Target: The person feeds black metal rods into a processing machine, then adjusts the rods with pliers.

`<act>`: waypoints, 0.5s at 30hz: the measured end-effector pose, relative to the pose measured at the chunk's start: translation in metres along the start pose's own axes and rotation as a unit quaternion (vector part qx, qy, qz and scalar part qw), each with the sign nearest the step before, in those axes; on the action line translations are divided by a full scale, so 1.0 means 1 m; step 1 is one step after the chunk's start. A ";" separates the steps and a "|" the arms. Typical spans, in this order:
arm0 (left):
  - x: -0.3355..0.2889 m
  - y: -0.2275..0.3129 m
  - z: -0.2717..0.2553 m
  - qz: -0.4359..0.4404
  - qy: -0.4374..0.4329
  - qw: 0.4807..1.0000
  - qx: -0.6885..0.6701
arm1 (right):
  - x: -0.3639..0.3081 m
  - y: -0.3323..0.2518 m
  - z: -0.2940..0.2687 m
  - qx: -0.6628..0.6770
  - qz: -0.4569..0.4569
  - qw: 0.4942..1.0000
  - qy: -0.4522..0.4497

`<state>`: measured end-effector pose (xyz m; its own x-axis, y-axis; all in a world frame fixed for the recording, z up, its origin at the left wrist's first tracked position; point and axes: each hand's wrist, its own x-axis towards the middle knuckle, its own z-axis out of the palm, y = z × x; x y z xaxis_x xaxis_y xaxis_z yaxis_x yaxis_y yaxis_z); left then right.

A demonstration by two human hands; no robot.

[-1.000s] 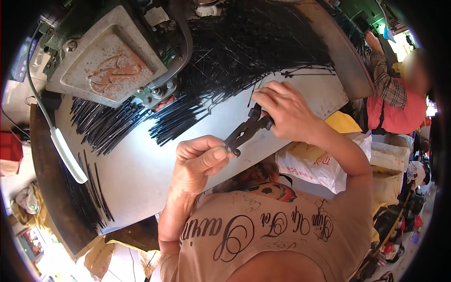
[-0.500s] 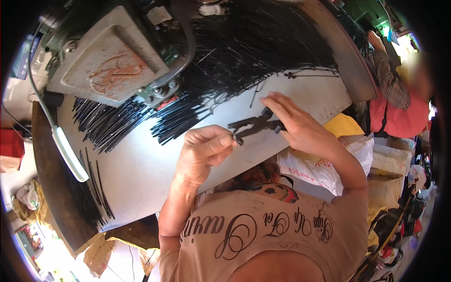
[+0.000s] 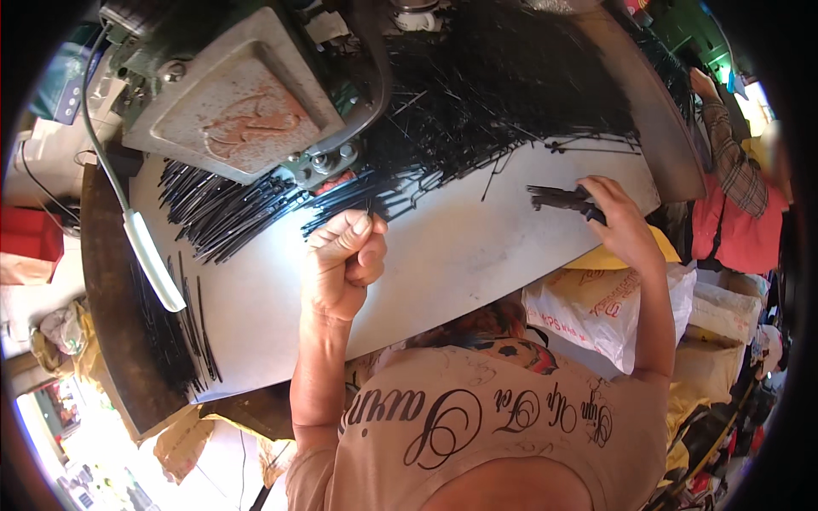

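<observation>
My left hand (image 3: 345,260) is closed in a pinch, raised over the table in front of the machine. A small, thin dark piece (image 3: 368,204) sticks up from between its thumb and forefinger; its kind is too small to make out. My right hand (image 3: 622,220) grips black pliers (image 3: 558,198) over the right part of the table, their jaws pointing left. Behind my left hand lie thin black rods (image 3: 226,221) in a bundle, running under the machine head (image 3: 239,106). Something reddish (image 3: 336,180) shows beneath that head.
A large heap of thin black rods (image 3: 511,77) covers the back of the white tabletop (image 3: 460,255). A lit lamp (image 3: 153,260) hangs at the left, above a few loose rods (image 3: 200,328). White sacks (image 3: 613,315) stand right of the table. Another person (image 3: 741,204) is at the far right.
My hands have moved apart: the right one carried the pliers away to the right, and the left one drew toward the machine with the small piece. The view has shifted slightly.
</observation>
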<state>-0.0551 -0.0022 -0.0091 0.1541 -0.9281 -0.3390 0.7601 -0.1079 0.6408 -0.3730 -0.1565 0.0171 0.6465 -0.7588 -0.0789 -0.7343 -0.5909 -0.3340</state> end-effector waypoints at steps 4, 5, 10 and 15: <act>-0.006 0.003 -0.002 -0.011 0.011 0.998 0.058 | 0.001 0.025 -0.013 -0.033 0.041 0.999 -0.007; -0.006 0.002 -0.002 -0.020 0.010 0.998 0.052 | 0.003 0.029 -0.014 -0.033 0.038 0.999 -0.003; -0.003 0.003 0.004 0.007 0.052 0.998 0.032 | 0.011 0.028 -0.017 -0.020 0.014 0.997 0.073; 0.002 0.002 0.003 0.051 0.094 0.994 0.035 | 0.035 -0.047 0.000 0.304 -0.061 0.948 0.079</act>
<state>-0.0551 -0.0053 -0.0063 0.3479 -0.8536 -0.3878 0.6896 -0.0472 0.7227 -0.3157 -0.1547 0.0298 0.6453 -0.7544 0.1202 -0.3706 -0.4467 -0.8143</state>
